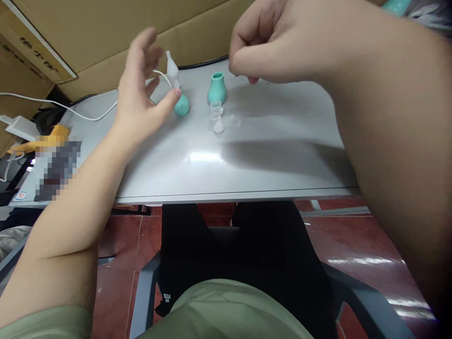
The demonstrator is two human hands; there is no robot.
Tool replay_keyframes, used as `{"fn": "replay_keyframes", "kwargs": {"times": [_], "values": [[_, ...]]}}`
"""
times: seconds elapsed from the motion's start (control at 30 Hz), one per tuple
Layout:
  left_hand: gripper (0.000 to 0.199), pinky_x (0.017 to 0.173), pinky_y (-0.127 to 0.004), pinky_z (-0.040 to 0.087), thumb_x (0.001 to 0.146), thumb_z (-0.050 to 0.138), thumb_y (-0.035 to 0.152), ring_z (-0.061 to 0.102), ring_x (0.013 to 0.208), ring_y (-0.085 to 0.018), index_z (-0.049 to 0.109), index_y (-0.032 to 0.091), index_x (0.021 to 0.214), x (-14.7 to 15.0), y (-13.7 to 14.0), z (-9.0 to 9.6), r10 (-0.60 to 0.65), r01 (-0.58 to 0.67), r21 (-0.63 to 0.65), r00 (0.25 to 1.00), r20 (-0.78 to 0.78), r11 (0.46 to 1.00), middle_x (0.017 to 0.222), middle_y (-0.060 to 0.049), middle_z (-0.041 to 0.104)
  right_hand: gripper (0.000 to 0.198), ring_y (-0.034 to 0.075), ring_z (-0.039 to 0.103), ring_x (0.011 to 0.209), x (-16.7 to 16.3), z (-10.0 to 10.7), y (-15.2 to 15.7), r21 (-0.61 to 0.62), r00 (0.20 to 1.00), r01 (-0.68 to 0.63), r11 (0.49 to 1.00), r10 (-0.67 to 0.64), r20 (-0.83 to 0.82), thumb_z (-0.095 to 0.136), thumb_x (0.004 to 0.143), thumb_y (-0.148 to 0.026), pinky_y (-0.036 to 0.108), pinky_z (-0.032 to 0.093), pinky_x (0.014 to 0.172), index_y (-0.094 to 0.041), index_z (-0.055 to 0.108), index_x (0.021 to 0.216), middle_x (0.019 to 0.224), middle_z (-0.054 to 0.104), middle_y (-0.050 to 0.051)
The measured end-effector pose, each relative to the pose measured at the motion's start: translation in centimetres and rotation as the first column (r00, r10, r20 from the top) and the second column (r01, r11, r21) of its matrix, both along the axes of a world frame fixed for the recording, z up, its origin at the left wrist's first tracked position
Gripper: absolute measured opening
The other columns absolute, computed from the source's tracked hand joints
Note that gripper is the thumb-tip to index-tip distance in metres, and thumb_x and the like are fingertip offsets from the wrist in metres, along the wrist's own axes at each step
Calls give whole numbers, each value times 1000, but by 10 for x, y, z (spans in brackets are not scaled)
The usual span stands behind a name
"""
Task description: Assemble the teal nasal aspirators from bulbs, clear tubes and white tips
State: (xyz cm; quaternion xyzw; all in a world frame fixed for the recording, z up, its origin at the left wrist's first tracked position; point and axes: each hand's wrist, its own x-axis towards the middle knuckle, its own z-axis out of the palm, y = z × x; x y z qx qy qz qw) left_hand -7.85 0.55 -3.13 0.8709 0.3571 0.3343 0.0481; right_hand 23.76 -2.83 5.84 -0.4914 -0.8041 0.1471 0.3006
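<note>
My left hand (139, 89) is raised over the left part of the table, its fingers spread and nothing in them. Just beyond its thumb is a nasal aspirator (182, 106) with a teal bulb and a long pale tip, partly hidden by the thumb. My right hand (263, 47) hangs in the air at the upper right with curled fingers; whatever they hold is hidden. Between the hands an open-topped teal rubber bulb (216, 89) stands upright. In front of it are a clear plastic connector (215, 112), a small white cone-shaped nozzle (219, 125) and a faint clear piece (235, 120).
Cardboard (190, 28) walls the back of the grey table (169, 169). A white cable (88, 117) runs along the left to a white plug (23, 128), beside a yellow object (60, 134) and a blurred-out dark item (58, 172). At the upper right is a teal thing (397, 6).
</note>
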Motion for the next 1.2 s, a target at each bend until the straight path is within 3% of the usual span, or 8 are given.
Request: {"fn": "replay_keyframes", "kwargs": {"times": [0.1, 0.17, 0.33, 0.5, 0.73, 0.97, 1.07, 1.2], "values": [[77, 114, -62, 82, 108, 101, 63, 87, 139, -36, 70, 50, 176, 33, -35, 7, 0, 0, 0, 1000, -13, 1000, 132, -6, 88, 36, 11, 44, 59, 7, 0, 15, -72, 979, 14, 997, 1, 202, 87, 105, 4, 46, 31, 57, -20, 89, 78, 59, 60, -7], [67, 113, -61, 83, 110, 99, 59, 89, 136, -37, 75, 48, 173, 48, -48, 8, -1, 1, -3, 1000, -27, 1000, 129, -6, 88, 32, 9, 50, 57, 12, -2, 28, -142, 933, -40, 989, 88, 350, 98, 105, -1, 40, 37, 53, -24, 96, 83, 64, 71, -10], [41, 108, -56, 83, 118, 88, 45, 92, 126, -35, 88, 41, 159, 48, -47, 11, -36, 37, 12, 997, -65, 999, 130, -7, 87, 25, 6, 48, 45, 8, -13, 49, -216, 827, 9, 976, 114, 550, 124, 89, -21, 32, 37, 43, -28, 100, 85, 64, 73, -17], [51, 100, -45, 81, 116, 73, 19, 92, 124, -32, 93, 37, 159, 34, -40, 7, -246, 256, 50, 959, -143, 966, 150, -10, 89, 35, 5, 52, 44, 3, -22, 55, -192, 830, -19, 981, 123, 544, 130, 73, -15, 30, 35, 43, -27, 103, 93, 67, 78, -17], [57, 104, -44, 79, 111, 74, 13, 94, 112, -28, 92, 33, 161, 39, -38, -1, -235, 250, 34, 944, -230, 968, 149, -10, 92, 49, 6, 48, 47, 18, -48, 89, -163, 862, -345, 924, 381, 333, 122, 65, 8, 33, 28, 45, -26, 102, 93, 71, 81, -14], [30, 96, -46, 77, 113, 74, 18, 92, 102, -29, 96, 27, 131, 38, -36, 2, -201, 210, 38, 963, -178, 977, 117, -10, 94, 43, 9, 53, 46, 13, -45, 83, -226, 870, -167, 960, 251, 424, 120, 68, 5, 36, 32, 44, -27, 99, 88, 72, 82, -14], [16, 93, -49, 77, 113, 80, 26, 91, 97, -31, 95, 27, 116, 36, -35, 3, -184, 188, 10, 969, -167, 982, 104, -10, 92, 45, 7, 54, 45, 11, -41, 75, -221, 864, -231, 948, 304, 402, 120, 68, 8, 34, 33, 44, -27, 99, 88, 73, 82, -16], [19, 91, -52, 81, 116, 85, 42, 90, 93, -30, 95, 27, 111, 33, -37, 1, -193, 188, -87, 980, -56, 978, 103, -10, 93, 47, 6, 59, 46, 9, -28, 58, -164, 857, -164, 973, 223, 465, 119, 67, 10, 30, 38, 44, -29, 102, 88, 72, 82, -16]]}}
